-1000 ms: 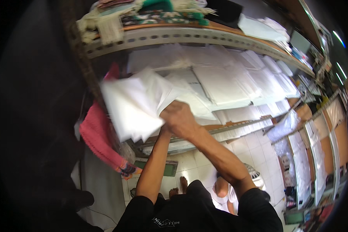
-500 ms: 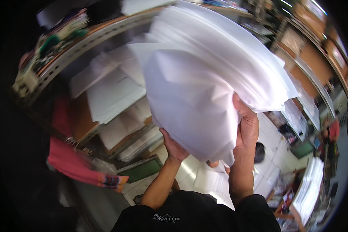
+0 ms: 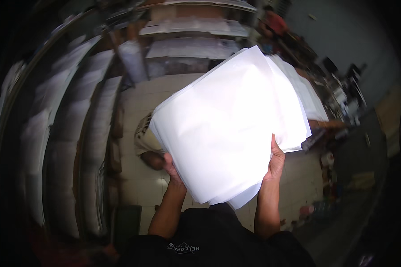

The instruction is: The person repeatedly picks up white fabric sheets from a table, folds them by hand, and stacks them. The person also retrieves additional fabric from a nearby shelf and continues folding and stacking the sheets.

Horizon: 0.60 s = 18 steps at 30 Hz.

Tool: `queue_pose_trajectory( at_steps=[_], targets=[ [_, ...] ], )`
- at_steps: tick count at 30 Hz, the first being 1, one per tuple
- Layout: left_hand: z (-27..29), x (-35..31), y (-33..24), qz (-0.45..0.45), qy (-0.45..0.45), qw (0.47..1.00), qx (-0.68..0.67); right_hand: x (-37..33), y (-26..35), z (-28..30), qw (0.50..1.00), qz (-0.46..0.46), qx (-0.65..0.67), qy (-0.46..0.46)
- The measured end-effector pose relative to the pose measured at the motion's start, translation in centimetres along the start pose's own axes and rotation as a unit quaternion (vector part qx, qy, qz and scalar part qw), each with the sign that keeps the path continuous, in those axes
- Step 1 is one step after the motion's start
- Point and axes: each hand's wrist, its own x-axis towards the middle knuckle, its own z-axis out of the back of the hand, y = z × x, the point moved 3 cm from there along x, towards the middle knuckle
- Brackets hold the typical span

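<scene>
A thick stack of large white sheets (image 3: 214, 129), either paper or thin plastic, spreads out in front of my chest. My left hand (image 3: 172, 170) grips its near left edge, the thumb showing and the other fingers hidden under the stack. On the right edge my right hand (image 3: 275, 161) is closed, its thumb lying along the top and the fingers underneath. The sheets fan apart toward the far right, and a few corners hang loose at the near edge between my arms.
Shelves (image 3: 82, 102) loaded with flat white sheets run along the left, and more shelves (image 3: 191, 33) stand at the far end. Partly behind the stack, a person (image 3: 147, 142) is low on the tiled floor (image 3: 142, 95). Another person in red (image 3: 275, 23) is at the far right, beyond a cluttered table.
I have turned to the right, away from the near shelves with the pink cloth. The stack, still in both hands, is now lower and lies flatter.
</scene>
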Motion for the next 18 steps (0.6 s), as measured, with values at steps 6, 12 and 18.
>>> queue_pose_trajectory(
  at_steps=[6, 12, 18],
  targets=[
    [-3.9, 3.4, 13.6, 0.264, 0.062, 0.960, -0.074, -8.2, 11.6, 10.0, 0.978, 0.189, -0.001, -0.083],
    [-10.1, 7.0, 23.2, 0.449, 0.089, 0.887, 0.062, -19.0, 16.7, 15.7, 0.897, 0.393, -0.066, -0.192],
    [-16.0, 9.6, 34.1, 0.594, 0.131, 0.753, 0.251, -22.1, 19.3, 23.7, 0.845, 0.478, 0.062, -0.231]
  ],
)
